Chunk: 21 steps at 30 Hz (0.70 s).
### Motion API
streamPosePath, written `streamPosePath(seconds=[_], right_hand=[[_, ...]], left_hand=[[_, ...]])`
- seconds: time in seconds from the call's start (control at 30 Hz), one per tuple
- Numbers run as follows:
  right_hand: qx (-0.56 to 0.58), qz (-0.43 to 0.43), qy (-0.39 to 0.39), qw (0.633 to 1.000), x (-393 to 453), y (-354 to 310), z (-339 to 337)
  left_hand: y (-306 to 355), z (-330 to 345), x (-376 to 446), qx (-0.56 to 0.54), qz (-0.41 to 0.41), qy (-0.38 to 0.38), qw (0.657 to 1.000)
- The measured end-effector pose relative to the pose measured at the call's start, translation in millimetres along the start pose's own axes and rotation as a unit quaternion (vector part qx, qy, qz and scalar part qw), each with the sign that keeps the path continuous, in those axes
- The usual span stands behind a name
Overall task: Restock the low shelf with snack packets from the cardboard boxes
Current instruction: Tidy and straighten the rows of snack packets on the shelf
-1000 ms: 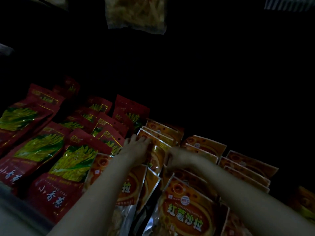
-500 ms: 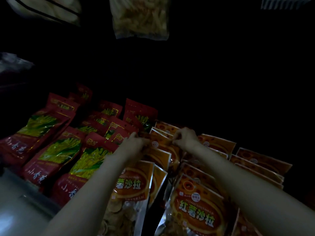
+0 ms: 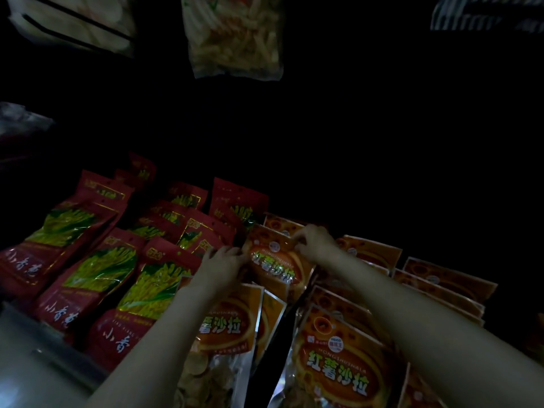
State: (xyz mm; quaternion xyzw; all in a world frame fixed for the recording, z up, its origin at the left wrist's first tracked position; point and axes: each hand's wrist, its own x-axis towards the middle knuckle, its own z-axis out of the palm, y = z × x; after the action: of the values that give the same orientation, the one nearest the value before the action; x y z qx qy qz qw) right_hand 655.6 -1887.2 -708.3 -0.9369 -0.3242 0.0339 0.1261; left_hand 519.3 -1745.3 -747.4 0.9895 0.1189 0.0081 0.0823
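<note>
- Pinching the left edge of an orange packet (image 3: 275, 265) with curled fingers, the left hand (image 3: 221, 265) is reaching in over the front rows of the low shelf (image 3: 26, 366).
- Gripping the same packet at its top right corner, the right hand (image 3: 316, 242) is curling its fingers over the packet's upper edge.
- Sitting between the two hands, the orange packet is standing tilted near the middle of the shelf, its face turned toward the camera and its long axis running from upper left to lower right, with the printed characters slanting the same way.
- Lying in overlapping rows to the right and in front of it, more orange packets (image 3: 341, 366) are pointing their tops toward the dark back of the shelf.
- Filling the left part of the shelf, red packets (image 3: 100, 272) with green pictures are leaning in rows just beside the left hand.
- Hanging above in the dark, a clear bag of pale sticks (image 3: 235, 36) is showing at the top edge.
</note>
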Motion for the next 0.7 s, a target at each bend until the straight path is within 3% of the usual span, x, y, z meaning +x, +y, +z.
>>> streamPosePath(seconds=[0.17, 0.3, 0.4, 0.5, 0.53, 0.6, 0.7], right_hand=[[-0.033, -0.059, -0.040, 0.997, 5, -8, 10], [-0.043, -0.057, -0.061, 0.996, 5, -8, 23], [0.037, -0.053, 0.016, 0.998, 0, -5, 19], [0.096, -0.094, 0.141, 0.981, -16, -8, 13], [0.093, -0.117, 0.131, 0.980, -21, -9, 14], [0.051, -0.149, 0.040, 0.987, -31, -13, 23], [-0.015, -0.136, -0.063, 0.989, -33, -17, 41]], left_hand=[[15, 2, 8, 0.018, 0.002, -0.038, 0.999], [14, 10, 10, -0.037, -0.016, -0.047, 0.998], [3, 12, 10, -0.102, -0.007, 0.019, 0.995], [-23, 5, 3, -0.108, -0.071, 0.051, 0.990], [-33, 2, -2, -0.113, -0.086, 0.050, 0.989], [-51, 1, -12, -0.144, -0.083, 0.028, 0.986], [-56, -2, -30, -0.098, -0.073, -0.025, 0.992]])
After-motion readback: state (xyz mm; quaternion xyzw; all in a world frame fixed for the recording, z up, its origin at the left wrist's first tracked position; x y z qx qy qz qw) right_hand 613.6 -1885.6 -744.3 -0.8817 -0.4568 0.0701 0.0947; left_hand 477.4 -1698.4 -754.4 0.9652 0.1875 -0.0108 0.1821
